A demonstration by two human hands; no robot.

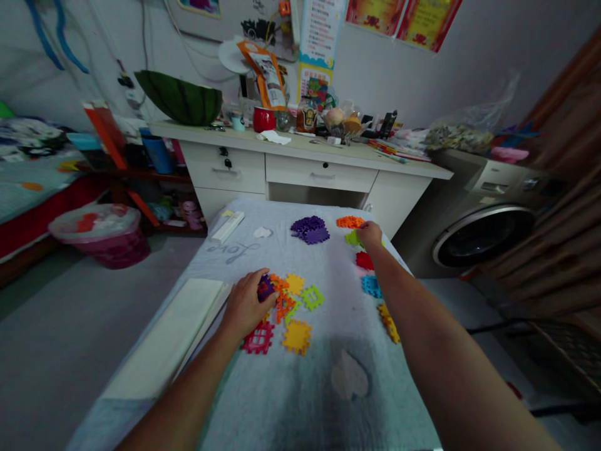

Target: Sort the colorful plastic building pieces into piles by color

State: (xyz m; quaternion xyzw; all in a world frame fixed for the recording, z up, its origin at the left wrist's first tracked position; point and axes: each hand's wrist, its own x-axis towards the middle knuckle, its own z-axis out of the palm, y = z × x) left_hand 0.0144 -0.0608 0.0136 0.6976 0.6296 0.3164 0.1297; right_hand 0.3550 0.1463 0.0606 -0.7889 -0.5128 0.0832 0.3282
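My left hand [248, 302] rests at the left of a mixed heap of plastic interlocking tiles. Its thumb and fingers curl around a purple tile [265, 287]. Beside it lie orange tiles [284, 305], a yellow tile [297, 337], a pink-red window tile [258, 338] and a green window tile [312, 297]. My right hand [370, 233] reaches to the table's far right, its fingers closed at the edge of an orange tile pile [350, 222]. What they hold, if anything, is hidden. Green tiles [352, 238] lie just below that hand.
A purple tile pile [310, 230] sits far centre. Red [364, 260], blue [370, 286] and yellow tiles [389, 323] line the right side near my forearm. A long white box [178, 332] lies left on the cloth-covered table [328, 388]. Behind stands a cluttered white desk [323, 164].
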